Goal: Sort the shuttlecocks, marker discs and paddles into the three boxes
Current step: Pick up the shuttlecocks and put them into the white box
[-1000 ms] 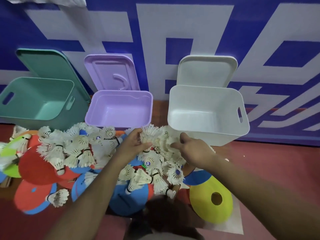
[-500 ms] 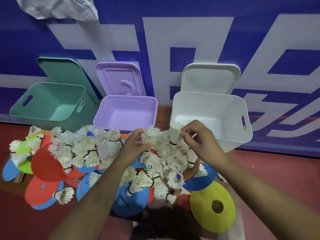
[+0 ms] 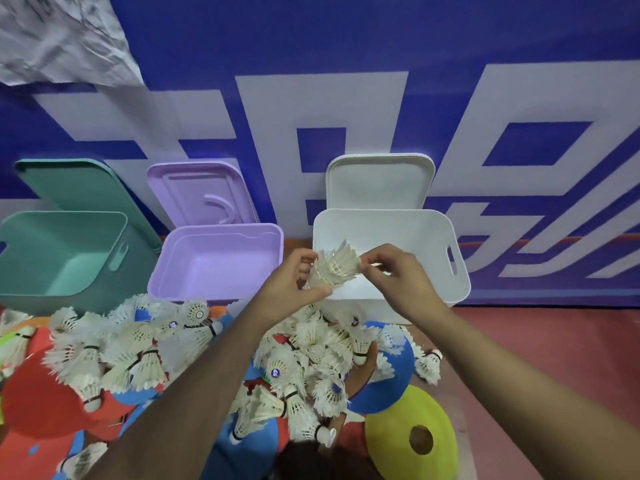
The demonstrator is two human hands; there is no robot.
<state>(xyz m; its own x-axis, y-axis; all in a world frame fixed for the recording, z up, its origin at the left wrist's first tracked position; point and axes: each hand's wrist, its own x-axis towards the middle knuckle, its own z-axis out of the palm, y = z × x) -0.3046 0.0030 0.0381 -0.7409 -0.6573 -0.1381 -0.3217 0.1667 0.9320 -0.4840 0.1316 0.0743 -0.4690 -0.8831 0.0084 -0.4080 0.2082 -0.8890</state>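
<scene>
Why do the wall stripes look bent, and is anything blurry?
In the head view, the wide lens bows the wall pattern and tilts the green box at the edge; the crumpled sheet top left is smeared; the left hand, right hand and held shuttlecocks look fairly sharp.

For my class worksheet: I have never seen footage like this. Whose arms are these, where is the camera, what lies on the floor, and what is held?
No machine: a person works bare-handed. One camera on their head looks forward and down, so the arms enter from below. On the floor lies a pile of shuttlecocks over marker discs, one a yellow disc. By the wall stand a green box, a purple box and a white box, lids propped behind. The left hand grips and the right hand pinches a bunch of shuttlecocks by the white box.
</scene>
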